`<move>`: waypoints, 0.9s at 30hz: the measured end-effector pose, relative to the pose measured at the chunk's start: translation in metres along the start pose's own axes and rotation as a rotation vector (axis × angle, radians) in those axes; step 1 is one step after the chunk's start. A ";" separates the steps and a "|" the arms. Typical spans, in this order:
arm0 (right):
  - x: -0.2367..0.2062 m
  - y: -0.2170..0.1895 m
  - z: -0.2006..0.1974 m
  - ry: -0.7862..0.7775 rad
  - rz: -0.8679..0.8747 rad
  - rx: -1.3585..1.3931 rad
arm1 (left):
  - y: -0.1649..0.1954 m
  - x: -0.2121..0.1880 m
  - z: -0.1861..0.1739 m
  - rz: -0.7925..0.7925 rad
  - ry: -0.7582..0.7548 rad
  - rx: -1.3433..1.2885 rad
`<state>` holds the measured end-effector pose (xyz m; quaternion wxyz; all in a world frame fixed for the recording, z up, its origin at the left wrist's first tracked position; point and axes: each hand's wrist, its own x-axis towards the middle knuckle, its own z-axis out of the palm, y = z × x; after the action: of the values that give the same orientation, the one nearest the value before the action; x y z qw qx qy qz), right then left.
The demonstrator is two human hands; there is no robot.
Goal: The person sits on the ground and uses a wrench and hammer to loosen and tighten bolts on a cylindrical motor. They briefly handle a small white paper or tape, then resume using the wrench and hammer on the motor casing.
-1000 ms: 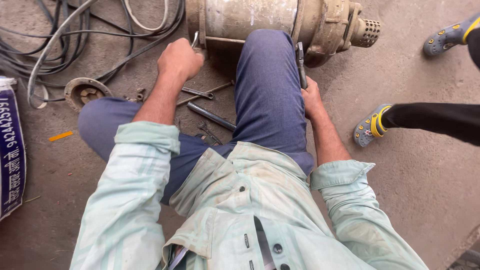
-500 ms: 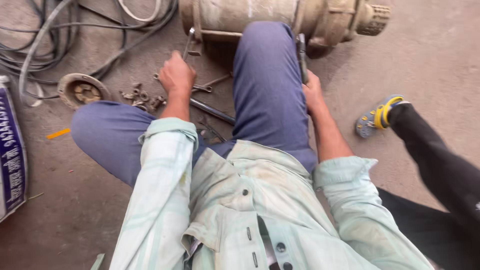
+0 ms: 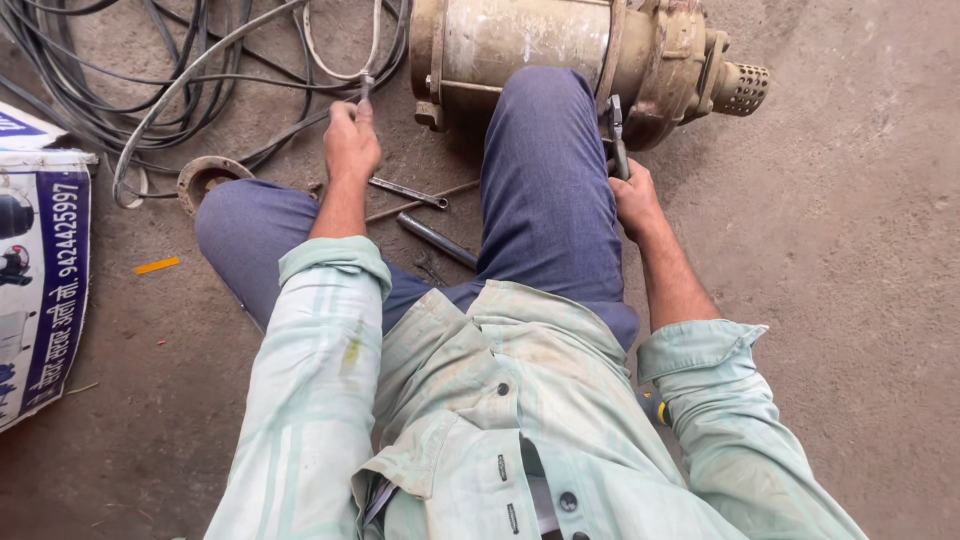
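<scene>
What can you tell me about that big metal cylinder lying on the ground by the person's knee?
The metal cylinder lies on its side on the concrete floor. It looks like worn, dusty tan metal with bolted flanges and a perforated strainer cap at its right end. The person's raised knee rests against it; the right hand holds a tool at its flange.

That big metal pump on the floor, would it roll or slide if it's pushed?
The pump looks heavy: thick, grimy cast metal, so sliding seems unlikely. Its round body might rock or roll sideways, though the person's leg lies against it and the flanges would probably check that.
</scene>
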<state>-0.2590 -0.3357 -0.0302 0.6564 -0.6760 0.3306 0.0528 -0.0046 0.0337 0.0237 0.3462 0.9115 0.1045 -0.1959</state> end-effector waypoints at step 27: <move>-0.012 -0.017 0.010 0.061 0.172 -0.086 | 0.096 0.024 -0.006 0.024 -0.508 0.525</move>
<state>-0.2557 -0.3237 -0.0114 0.6095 -0.6741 0.4045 0.1024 0.0495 -0.0319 0.0738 0.1176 0.8928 -0.0493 -0.4319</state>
